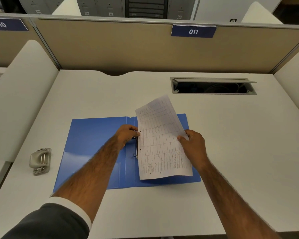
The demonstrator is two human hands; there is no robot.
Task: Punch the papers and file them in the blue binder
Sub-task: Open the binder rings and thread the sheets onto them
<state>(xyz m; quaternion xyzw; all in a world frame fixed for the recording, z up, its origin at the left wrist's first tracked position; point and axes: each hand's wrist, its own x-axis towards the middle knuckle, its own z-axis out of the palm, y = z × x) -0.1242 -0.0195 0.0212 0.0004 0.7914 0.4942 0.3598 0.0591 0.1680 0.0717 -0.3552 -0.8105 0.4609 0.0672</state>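
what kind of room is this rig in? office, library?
Likely an open-plan office or study hall with numbered carrel desks. Cues: the partition carries a "011" tag, the desk has a flip-up cable hatch, and grey numbered lockers or cabinets stand behind.

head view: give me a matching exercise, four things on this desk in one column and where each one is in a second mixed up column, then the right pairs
Things:
1. hole punch
2. blue binder
3. papers
4. cable hatch

Places:
A. lying open flat at the middle of the desk
B. held in both hands over the binder's rings
C. set into the desk at the far right, lid raised
D. standing alone near the desk's left edge

Pairs: 1-D, 2-A, 3-B, 4-C
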